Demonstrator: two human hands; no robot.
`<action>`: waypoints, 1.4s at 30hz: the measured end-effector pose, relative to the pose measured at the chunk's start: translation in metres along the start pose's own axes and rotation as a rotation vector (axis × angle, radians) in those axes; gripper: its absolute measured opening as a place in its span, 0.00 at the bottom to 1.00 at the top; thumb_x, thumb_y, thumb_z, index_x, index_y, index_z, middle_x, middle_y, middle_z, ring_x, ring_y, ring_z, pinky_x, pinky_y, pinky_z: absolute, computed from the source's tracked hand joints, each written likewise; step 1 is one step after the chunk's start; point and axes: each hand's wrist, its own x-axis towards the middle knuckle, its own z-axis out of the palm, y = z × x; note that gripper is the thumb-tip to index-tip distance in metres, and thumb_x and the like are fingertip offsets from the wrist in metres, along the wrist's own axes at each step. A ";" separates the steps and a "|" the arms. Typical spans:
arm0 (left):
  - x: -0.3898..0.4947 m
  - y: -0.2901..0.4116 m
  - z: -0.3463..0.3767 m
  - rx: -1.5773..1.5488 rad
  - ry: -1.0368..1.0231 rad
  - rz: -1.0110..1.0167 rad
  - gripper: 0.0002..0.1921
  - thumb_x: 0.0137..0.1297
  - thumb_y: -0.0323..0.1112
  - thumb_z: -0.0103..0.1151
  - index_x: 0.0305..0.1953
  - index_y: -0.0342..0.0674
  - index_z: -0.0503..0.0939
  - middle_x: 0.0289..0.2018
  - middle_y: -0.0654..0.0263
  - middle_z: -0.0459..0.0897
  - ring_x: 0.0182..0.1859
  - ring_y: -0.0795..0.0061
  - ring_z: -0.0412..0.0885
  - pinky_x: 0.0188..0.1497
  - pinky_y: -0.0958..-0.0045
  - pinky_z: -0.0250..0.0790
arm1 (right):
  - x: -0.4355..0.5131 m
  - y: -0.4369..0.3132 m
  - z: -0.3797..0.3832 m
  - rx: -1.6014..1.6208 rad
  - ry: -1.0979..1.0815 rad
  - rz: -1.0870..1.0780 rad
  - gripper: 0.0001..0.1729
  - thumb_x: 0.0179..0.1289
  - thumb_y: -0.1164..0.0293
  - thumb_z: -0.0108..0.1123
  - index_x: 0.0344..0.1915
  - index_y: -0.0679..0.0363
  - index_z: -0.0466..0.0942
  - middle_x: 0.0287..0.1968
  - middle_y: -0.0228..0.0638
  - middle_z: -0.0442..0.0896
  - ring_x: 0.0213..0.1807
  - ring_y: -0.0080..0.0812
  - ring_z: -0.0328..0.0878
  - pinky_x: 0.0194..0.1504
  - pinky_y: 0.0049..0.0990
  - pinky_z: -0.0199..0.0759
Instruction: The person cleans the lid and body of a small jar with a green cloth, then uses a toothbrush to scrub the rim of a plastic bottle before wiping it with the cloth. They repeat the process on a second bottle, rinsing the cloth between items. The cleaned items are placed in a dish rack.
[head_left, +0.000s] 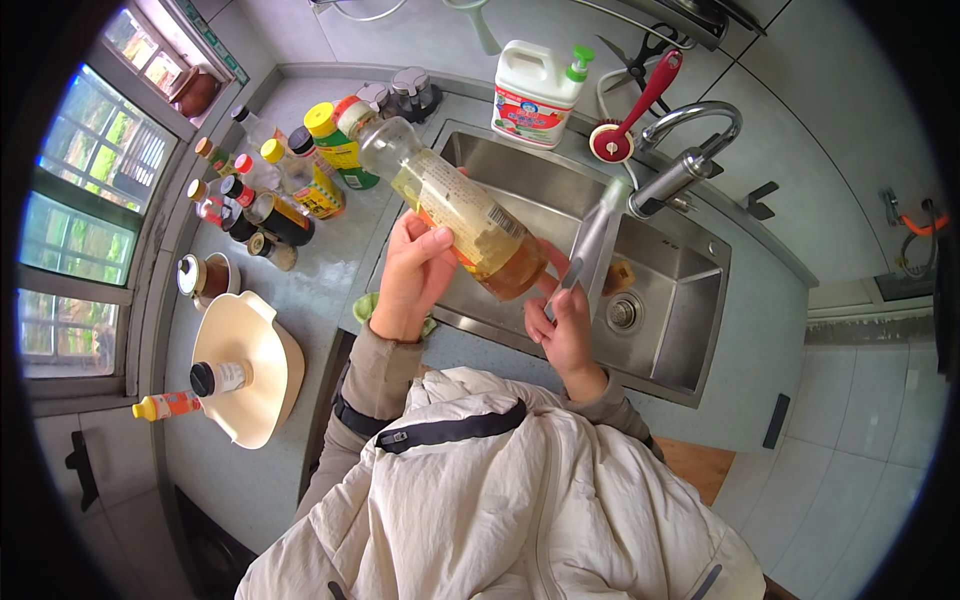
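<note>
A clear bottle with a red cap (457, 206), amber liquid at its bottom and a worn label bearing writing, is tilted above the left basin of a steel double sink (679, 382). My left hand (416, 262) grips its side, thumb across the label. My right hand (561, 322) is near the bottle's base, its fingers closed on the grey handle of a brush (596, 229) with a pale green head that points up toward the faucet (686, 169). Some right fingers reach behind the bottle's base; whether they touch it is hard to tell.
Several sauce and seasoning bottles (281, 217) crowd the left counter, with a cream plastic basin (251, 367) holding a black-lidded jar nearer me. A green cloth (367, 307) lies at the sink's edge. Behind the sink stand a white detergent jug (529, 97) and a red-handled brush (619, 139).
</note>
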 end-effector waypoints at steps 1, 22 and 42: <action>0.000 0.001 -0.001 -0.013 -0.009 0.010 0.40 0.51 0.34 0.63 0.63 0.27 0.56 0.58 0.51 0.68 0.58 0.58 0.71 0.63 0.58 0.60 | 0.000 -0.001 0.000 0.024 -0.035 0.045 0.39 0.64 0.49 0.53 0.65 0.63 0.55 0.53 0.38 0.72 0.14 0.12 0.53 0.16 0.14 0.53; -0.009 0.007 -0.015 -0.004 -0.168 -0.075 0.47 0.46 0.40 0.67 0.65 0.32 0.52 0.57 0.45 0.68 0.58 0.51 0.70 0.61 0.52 0.63 | -0.008 -0.006 0.016 0.187 -0.093 0.334 0.34 0.60 0.63 0.60 0.62 0.58 0.58 0.23 0.19 0.64 0.14 0.11 0.51 0.16 0.14 0.50; -0.022 0.010 -0.024 -0.009 -0.191 -0.133 0.34 0.53 0.27 0.64 0.61 0.32 0.61 0.56 0.60 0.73 0.58 0.69 0.71 0.62 0.66 0.60 | -0.018 0.002 0.024 0.097 0.105 0.162 0.40 0.49 0.80 0.55 0.65 0.60 0.56 0.48 0.35 0.76 0.19 0.13 0.61 0.17 0.14 0.56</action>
